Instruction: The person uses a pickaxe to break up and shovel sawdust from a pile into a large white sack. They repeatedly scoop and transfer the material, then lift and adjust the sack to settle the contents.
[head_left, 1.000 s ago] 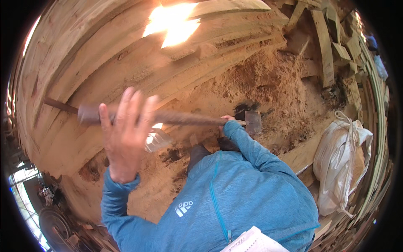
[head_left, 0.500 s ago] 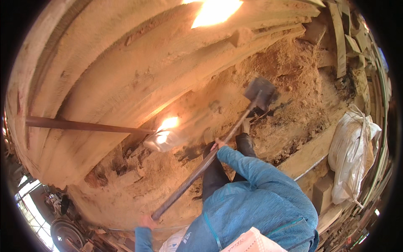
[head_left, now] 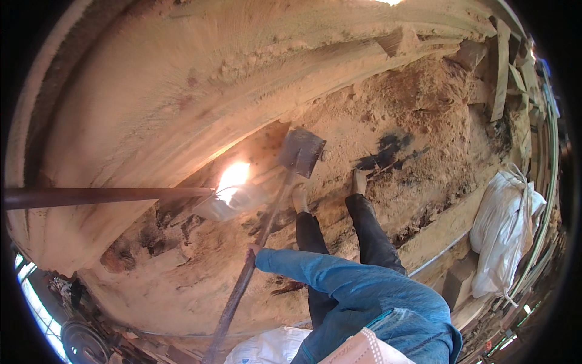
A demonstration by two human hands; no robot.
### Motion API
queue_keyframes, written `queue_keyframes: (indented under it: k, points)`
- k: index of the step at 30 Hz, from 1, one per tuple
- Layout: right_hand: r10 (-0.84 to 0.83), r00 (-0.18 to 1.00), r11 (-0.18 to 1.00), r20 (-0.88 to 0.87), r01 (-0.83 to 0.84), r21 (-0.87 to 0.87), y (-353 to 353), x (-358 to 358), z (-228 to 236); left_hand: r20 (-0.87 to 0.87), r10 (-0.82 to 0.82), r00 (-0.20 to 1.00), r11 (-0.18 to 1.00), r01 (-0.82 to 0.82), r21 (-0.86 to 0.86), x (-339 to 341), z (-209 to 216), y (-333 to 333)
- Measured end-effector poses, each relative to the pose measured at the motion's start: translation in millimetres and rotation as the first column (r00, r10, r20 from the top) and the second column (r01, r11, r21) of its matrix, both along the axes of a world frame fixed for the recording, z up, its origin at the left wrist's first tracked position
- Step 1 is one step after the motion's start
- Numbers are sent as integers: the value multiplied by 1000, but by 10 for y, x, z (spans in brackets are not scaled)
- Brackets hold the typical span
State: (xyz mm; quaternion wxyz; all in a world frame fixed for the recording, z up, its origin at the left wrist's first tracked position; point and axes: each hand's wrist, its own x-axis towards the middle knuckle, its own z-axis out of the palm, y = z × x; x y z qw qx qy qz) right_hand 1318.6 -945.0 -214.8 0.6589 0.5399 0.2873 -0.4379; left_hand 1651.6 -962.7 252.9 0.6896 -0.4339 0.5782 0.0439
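Observation:
A shovel with a square dark blade (head_left: 302, 153) crosses in front of me, its blade low over the dusty ground. My right hand (head_left: 252, 249) is closed round the middle of its long handle (head_left: 233, 297). The handle's end runs out at the lower edge, and my left hand is not in view. To the left of the blade, a second long-handled tool (head_left: 103, 197) reaches in from the left, with a shiny flat head (head_left: 224, 205) beside a bright patch. My bare feet (head_left: 359, 181) stand apart on the ground, close to the shovel blade.
A dust-covered, curved wooden wall (head_left: 200, 97) rises on the far left. Loose sawdust-like material (head_left: 418, 97) and a black patch (head_left: 388, 151) lie ahead. A tied white sack (head_left: 506, 224) stands right, near stacked boards (head_left: 501, 70). Another white sack (head_left: 267, 347) is close below me.
The shovel blade has swung left and slightly nearer, and its handle is steeper. My right hand has moved left and down. My left hand has left the picture at the lower edge.

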Motion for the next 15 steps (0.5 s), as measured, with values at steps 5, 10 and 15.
queue_keyframes:
  k: [5, 10, 15]
  points:
    - [202, 958, 954, -206, -240, -179, -208, 18, -505, -124, -7, 992, 983, -16, -183, -132, -309, -464]
    - [71, 836, 896, -544, -293, -334, -296, -547, -1276, -386, 39, 922, 954, -149, -259, -779, -1012, -834]
    - [-84, 910, 957, -405, -39, -286, -549, -1916, -2017, -549, -29, 835, 949, -149, -277, -1831, -1929, -878]
